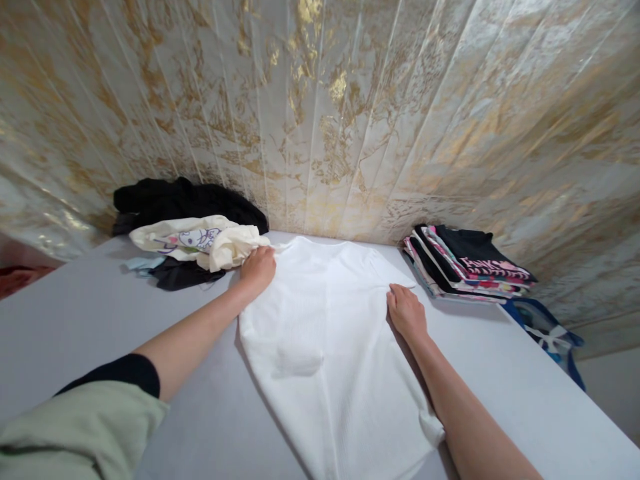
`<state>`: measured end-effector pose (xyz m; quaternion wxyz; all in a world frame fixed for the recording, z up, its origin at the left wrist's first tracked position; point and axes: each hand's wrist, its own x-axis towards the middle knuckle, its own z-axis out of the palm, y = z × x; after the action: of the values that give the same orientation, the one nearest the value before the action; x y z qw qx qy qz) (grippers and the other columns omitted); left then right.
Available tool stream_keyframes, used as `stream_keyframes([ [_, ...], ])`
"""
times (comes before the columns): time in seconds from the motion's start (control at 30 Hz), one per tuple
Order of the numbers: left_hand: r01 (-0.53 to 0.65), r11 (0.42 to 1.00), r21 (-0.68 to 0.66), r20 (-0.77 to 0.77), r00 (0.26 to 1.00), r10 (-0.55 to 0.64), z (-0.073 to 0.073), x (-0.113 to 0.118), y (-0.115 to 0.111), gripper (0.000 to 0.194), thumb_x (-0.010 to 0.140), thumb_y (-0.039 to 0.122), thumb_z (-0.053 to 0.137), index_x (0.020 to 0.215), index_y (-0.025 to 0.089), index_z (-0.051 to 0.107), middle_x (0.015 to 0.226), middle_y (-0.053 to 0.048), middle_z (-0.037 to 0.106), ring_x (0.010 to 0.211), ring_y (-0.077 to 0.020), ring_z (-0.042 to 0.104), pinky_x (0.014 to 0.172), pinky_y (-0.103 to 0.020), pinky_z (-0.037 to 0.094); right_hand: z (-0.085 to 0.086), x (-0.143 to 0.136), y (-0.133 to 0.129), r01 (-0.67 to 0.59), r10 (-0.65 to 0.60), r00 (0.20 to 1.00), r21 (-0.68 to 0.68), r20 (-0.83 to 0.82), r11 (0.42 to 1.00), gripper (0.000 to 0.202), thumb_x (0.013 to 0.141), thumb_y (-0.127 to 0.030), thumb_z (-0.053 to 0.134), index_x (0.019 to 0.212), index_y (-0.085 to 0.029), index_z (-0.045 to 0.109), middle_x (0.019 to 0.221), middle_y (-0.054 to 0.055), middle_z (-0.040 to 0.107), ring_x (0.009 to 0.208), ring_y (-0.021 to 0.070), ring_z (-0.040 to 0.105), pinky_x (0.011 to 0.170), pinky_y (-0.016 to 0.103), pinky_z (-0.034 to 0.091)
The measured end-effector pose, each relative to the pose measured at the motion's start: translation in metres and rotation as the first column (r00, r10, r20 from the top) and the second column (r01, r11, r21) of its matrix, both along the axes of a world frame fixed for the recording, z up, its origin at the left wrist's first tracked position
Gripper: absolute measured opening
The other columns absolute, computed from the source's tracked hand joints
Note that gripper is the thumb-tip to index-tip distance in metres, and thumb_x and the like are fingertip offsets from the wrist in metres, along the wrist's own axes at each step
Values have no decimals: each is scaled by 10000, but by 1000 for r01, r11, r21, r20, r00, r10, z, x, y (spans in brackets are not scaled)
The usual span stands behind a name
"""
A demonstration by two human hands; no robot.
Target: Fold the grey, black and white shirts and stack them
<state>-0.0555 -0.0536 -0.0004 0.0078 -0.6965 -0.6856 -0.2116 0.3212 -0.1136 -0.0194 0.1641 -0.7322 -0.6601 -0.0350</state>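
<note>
A white shirt (325, 333) of fine ribbed cloth lies spread flat on the table, its neckline toward the back and its lower end toward me. My left hand (259, 270) is closed on the shirt's left edge near the shoulder, right beside a cream garment with a printed drawing (195, 238). On the opposite side, my right hand (407, 310) has its fingers curled on the shirt's right edge just under the sleeve. Some wrinkles and a raised fold show in the shirt's middle. The fingertips of both hands are partly hidden.
A loose heap with a black garment (185, 200) and a dark grey piece (185, 273) lies at the back left. Folded clothes (465, 263) are stacked at the back right, near a blue-edged clear bag (547, 337). Behind the table (540, 393) hangs a gold-patterned curtain (320, 120).
</note>
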Motion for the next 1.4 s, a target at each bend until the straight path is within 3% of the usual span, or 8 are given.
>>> stream_keyframes([
  [0.23, 38, 999, -5, 13, 999, -38, 4, -9, 20, 428, 874, 153, 373, 1259, 82, 547, 1424, -171, 481, 1310, -255, 443, 1106, -390, 327, -3, 5, -1, 149, -150, 988, 22, 35, 989, 437, 943, -253, 350, 1339, -140, 497, 1406, 166, 488, 1247, 296, 475, 993, 427, 368],
  [0.37, 304, 952, 30, 81, 949, -306, 14, 13, -26, 373, 882, 245, 391, 1157, 128, 615, 1233, -125, 621, 1193, -254, 527, 1063, -386, 372, -4, 6, -2, 154, -155, 988, 50, 21, 987, 481, 911, -207, 395, 1383, -119, 433, 1404, 178, 466, 1239, 281, 474, 975, 384, 376],
  [0.53, 568, 809, -151, 229, 816, -530, 28, 20, -92, 316, 900, 372, 399, 933, 221, 674, 975, -42, 683, 939, -205, 627, 876, -319, 475, 13, 13, -8, 132, -132, 991, -12, -5, 991, 317, 888, -208, 441, 1167, -157, 582, 1150, 135, 606, 1045, 240, 561, 834, 316, 398],
  [0.73, 454, 891, -7, 198, 874, -444, 7, -6, -81, 379, 907, 398, 358, 987, 187, 663, 1045, -88, 677, 1013, -234, 622, 945, -361, 476, 41, 14, -48, -74, 28, 991, -360, -131, 930, 115, 827, -283, 541, 803, -192, 608, 837, 30, 638, 716, 144, 554, 628, 249, 332],
  [0.93, 377, 926, 7, 45, 925, -377, -26, -16, -57, 460, 915, 428, 360, 1233, 180, 581, 1365, -115, 560, 1273, -275, 494, 1088, -448, 373, 42, 1, -99, -179, 75, 953, -345, -295, 922, 96, 767, -269, 551, 707, -202, 518, 685, -17, 567, 626, 122, 481, 572, 238, 289],
  [1.1, 354, 935, -19, -2, 935, -354, -33, -19, -60, 479, 929, 426, 349, 1298, 189, 542, 1421, -90, 517, 1314, -251, 460, 1101, -429, 355, 46, 14, -128, -111, -62, 674, -184, -736, 977, 220, 734, -398, 569, 689, -217, 452, 570, -67, 415, 537, 106, 397, 518, 229, 296],
  [1.2, 343, 939, -22, -14, 939, -344, -33, -20, -61, 476, 929, 420, 350, 1306, 197, 535, 1426, -84, 513, 1318, -245, 457, 1096, -424, 359, 43, 25, -148, 0, -148, 556, -178, -818, 984, 271, 723, -454, 599, 735, -215, 472, 587, -74, 412, 516, 94, 374, 490, 221, 278],
  [1.4, 343, 939, -19, -18, 939, -344, -33, -19, -60, 472, 927, 423, 355, 1312, 213, 529, 1433, -81, 502, 1324, -249, 448, 1082, -438, 368, 25, 27, -173, -34, -136, 707, -225, -694, 974, 327, 763, -479, 550, 947, -209, 549, 617, -64, 475, 513, 114, 446, 497, 239, 334],
])
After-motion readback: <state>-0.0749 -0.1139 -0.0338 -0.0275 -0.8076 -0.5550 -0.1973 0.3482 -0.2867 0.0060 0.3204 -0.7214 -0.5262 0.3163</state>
